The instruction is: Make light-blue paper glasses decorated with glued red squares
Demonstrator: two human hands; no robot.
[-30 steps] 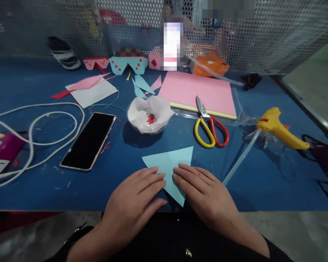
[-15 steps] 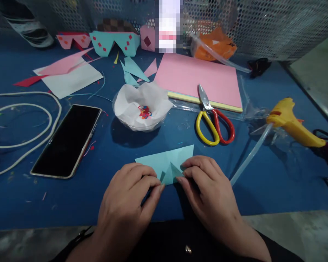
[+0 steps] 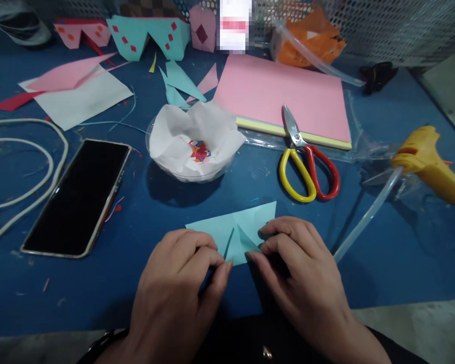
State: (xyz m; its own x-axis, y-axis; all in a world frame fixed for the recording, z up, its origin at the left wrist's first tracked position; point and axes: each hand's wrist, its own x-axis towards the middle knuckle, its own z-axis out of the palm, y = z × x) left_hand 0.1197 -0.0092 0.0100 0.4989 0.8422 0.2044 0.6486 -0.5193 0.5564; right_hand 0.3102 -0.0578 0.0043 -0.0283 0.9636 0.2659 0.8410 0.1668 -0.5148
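Note:
A light-blue piece of paper [image 3: 235, 235] lies on the blue table right in front of me, with two creased flaps standing up near its middle. My left hand [image 3: 189, 278] pinches its lower left part between thumb and curled fingers. On the other side, my right hand [image 3: 301, 268] grips the right flap and edge the same way. Both hands cover the paper's lower corners. Beyond the paper sit scissors [image 3: 298, 151] with one yellow and one red handle, and a clear bowl [image 3: 197, 174] lined with white paper, holding small coloured scraps.
A phone [image 3: 79, 197] and white cable [image 3: 62, 151] lie at left. Pink sheets [image 3: 280, 93] are stacked behind the scissors. A yellow glue gun [image 3: 420, 146] rests at right, its glue stick [image 3: 367, 217] reaching toward my right hand. Decorated paper pieces [image 3: 147, 38] stand at the back.
The camera view has come closer and tilted slightly down. The left flap of the light-blue paper shows more clearly, standing further up. Both hands keep their hold on the paper.

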